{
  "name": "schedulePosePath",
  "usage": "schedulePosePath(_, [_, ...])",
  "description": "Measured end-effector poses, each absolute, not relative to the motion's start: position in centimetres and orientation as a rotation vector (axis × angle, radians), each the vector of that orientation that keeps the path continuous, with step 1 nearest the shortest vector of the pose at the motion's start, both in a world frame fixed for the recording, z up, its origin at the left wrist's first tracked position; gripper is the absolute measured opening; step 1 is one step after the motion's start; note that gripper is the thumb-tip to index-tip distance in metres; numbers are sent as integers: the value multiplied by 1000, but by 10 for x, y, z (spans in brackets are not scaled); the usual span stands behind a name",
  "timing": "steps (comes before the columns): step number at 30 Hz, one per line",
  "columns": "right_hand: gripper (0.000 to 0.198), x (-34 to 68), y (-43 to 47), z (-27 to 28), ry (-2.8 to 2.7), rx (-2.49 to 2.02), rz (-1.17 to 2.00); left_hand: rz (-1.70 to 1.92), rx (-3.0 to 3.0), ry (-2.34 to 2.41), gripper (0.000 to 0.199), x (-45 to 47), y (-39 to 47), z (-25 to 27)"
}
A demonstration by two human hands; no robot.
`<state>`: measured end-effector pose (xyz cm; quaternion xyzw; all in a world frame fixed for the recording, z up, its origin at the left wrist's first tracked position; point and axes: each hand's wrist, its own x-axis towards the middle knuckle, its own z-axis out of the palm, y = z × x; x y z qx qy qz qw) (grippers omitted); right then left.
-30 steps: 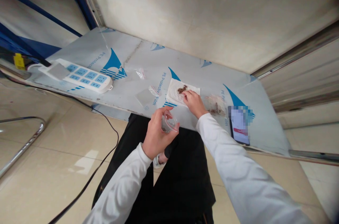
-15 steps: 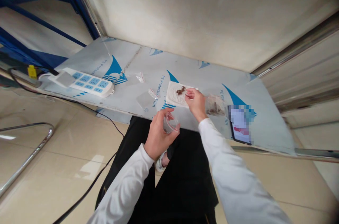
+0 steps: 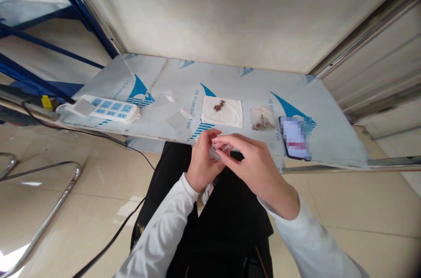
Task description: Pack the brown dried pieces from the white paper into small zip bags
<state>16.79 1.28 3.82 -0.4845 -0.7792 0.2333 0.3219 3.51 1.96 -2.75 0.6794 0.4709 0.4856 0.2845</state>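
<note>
Above my lap, at the shelf's front edge, my left hand (image 3: 200, 164) is closed around a small clear zip bag (image 3: 214, 154), mostly hidden by the fingers. The fingertips of my right hand (image 3: 258, 164) are pinched together at the bag's mouth. A tiny dark bit shows there, too small to name. Beyond both hands a folded white tissue (image 3: 232, 115) lies flat, with a small heap of brown pieces (image 3: 219, 105) on it. Right of the tissue lies a clear zip bag of brown pieces (image 3: 262, 120).
A white power strip (image 3: 125, 111) with a plugged-in adapter sits on the shelf's left. Flat clear zip bags (image 3: 177, 121) lie between it and the tissue. A phone (image 3: 294, 137) rests at the right. A black cable (image 3: 112, 234) hangs toward the floor.
My right hand has moved from the brown pieces on the tissue back to the small bag in my left hand. The view has shifted slightly.
</note>
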Motion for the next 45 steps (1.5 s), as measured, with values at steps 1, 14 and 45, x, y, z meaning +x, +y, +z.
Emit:
schedulePosePath(1, [22,169,12,40,-2069,-1265,634,1302,1834,1262,43,36,19,-27])
schedulePosePath(14, [12,198,8,51,-2180,-1246,466,1466,1757,1077,65,34,12,-7])
schedulePosePath(45, [11,141,-5,9,-981,-1133,1211,1622,942,1081,20,20,4,-8])
